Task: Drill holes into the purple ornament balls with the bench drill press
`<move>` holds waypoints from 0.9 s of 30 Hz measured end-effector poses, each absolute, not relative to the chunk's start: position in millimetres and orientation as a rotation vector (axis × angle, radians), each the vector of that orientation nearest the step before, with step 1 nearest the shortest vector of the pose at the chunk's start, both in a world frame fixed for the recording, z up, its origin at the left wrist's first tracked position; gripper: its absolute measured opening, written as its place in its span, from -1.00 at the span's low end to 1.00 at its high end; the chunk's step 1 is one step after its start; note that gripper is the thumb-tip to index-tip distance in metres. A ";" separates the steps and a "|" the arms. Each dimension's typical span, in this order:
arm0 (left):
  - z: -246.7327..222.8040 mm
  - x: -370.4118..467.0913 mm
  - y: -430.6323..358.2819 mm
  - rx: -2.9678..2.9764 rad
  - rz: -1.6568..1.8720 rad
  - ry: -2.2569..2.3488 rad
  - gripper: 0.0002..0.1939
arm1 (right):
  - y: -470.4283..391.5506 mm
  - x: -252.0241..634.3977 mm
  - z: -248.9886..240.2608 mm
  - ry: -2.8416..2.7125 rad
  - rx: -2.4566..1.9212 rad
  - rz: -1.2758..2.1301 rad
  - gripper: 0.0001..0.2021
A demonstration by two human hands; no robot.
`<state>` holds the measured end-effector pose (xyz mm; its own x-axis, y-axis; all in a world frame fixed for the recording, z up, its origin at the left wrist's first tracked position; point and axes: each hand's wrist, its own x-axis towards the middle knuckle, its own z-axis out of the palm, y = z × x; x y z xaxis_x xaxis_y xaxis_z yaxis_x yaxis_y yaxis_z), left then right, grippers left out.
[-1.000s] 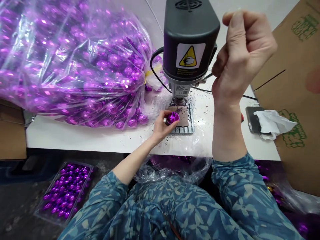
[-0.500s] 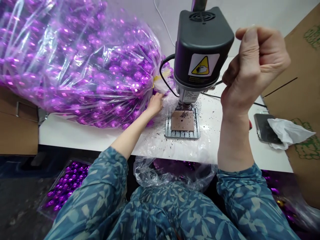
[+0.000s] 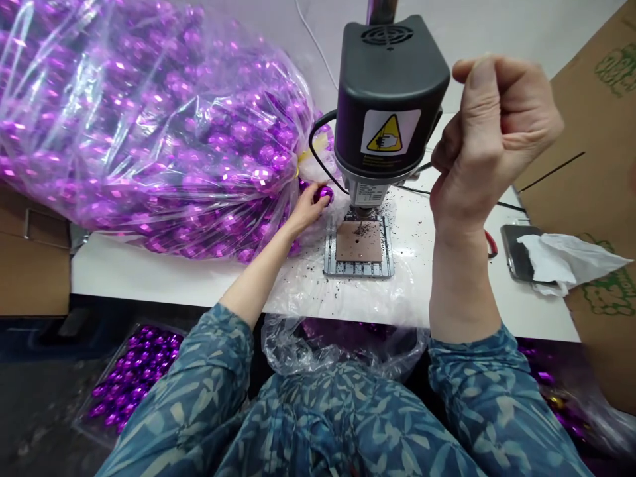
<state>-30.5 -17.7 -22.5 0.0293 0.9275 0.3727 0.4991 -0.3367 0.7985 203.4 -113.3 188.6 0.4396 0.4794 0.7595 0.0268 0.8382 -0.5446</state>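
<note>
The left hand (image 3: 309, 207) grips a shiny purple ball (image 3: 325, 194) with its thumb and fingers. The ball sits at the fingertips, perhaps because it is small and round and could roll away.

Just left of that hand lies a big clear bag (image 3: 173, 132), full of more shiny balls. Its bunched-up end is close to the hand, which likely makes for a short reach.

Right of the left hand, and a bit nearer the person, a flat brown board (image 3: 358, 242) lies on a metal base (image 3: 360, 267) on the desk (image 3: 149, 268). The base probably keeps the board steady under the black machine (image 3: 392, 86).

The right hand (image 3: 497, 132) is up beside the machine, curled into a fist. Maybe it is on a handle, but I cannot see one. Below both hands, an open plastic bag (image 3: 283, 344) hangs by the desk's edge.
</note>
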 end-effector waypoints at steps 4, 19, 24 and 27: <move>-0.3 -43.3 -93.1 1.542 1.327 1.283 -0.55 | -115.2 203.1 190.3 -1.092 -0.542 0.295 -0.48; -35.3 12.3 -153.8 1.322 1.129 1.185 -0.26 | -113.9 200.8 185.3 -1.143 -0.567 0.199 -0.44; -33.2 20.0 -146.2 1.438 1.140 1.184 -0.37 | -115.8 200.7 186.0 -1.154 -0.639 0.196 -0.38; -30.7 26.6 -146.8 1.556 1.164 1.206 -0.44 | -118.0 200.1 187.1 -1.141 -0.658 0.157 -0.45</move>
